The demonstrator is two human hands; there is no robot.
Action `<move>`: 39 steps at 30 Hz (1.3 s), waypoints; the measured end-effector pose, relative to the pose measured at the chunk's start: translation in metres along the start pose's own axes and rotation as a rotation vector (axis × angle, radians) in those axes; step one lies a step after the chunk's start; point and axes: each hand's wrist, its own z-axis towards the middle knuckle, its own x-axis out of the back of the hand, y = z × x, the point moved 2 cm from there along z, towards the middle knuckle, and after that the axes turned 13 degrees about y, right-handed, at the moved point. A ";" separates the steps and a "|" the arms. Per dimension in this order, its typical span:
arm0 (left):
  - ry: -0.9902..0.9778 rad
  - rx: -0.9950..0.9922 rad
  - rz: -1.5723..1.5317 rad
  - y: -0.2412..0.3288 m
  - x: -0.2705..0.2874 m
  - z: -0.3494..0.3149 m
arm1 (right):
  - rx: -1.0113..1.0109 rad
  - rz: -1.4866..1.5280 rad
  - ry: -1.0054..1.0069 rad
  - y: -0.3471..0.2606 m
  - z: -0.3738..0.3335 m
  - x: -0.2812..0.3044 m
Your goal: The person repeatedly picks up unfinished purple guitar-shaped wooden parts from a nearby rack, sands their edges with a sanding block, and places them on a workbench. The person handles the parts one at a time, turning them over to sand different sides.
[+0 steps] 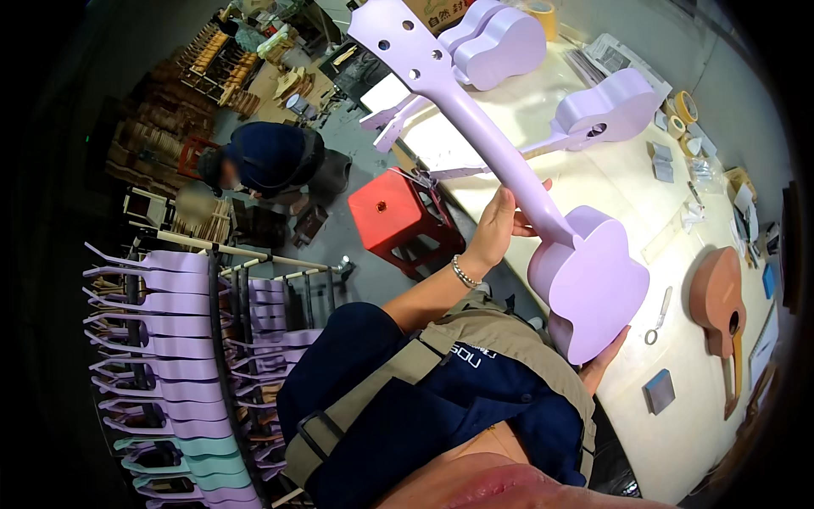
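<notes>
A lilac ukulele without strings is held up in front of me, its back facing me and its headstock pointing to the upper left. My left hand is closed around the neck near the heel, a beaded bracelet on its wrist. At the lower end of the body, my right hand supports the edge; its fingers are mostly hidden behind the body. Beyond, another lilac ukulele lies on the pale worktable with its soundhole showing.
More lilac ukulele bodies sit at the table's far end. On its right lie a brown ukulele, a grey sanding block, a small metal tool and tape rolls. A red stool, a ukulele rack and a bending co-worker are leftward.
</notes>
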 end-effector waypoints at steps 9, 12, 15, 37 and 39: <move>0.048 -0.029 -0.192 -0.007 -0.006 0.016 | -0.093 -0.018 -0.090 -0.009 0.006 0.016; 0.007 0.063 -0.455 0.003 0.013 0.023 | -0.466 0.147 -0.105 0.000 0.002 0.023; 0.015 0.139 -0.555 0.012 0.010 0.027 | -0.221 -0.115 -0.339 0.021 0.016 0.050; -0.256 -0.186 -0.259 0.055 -0.016 0.014 | -0.566 -0.056 -0.154 0.056 0.023 0.024; -0.179 -0.191 -0.233 0.069 -0.019 0.013 | -0.514 -0.015 -0.287 0.044 0.016 -0.003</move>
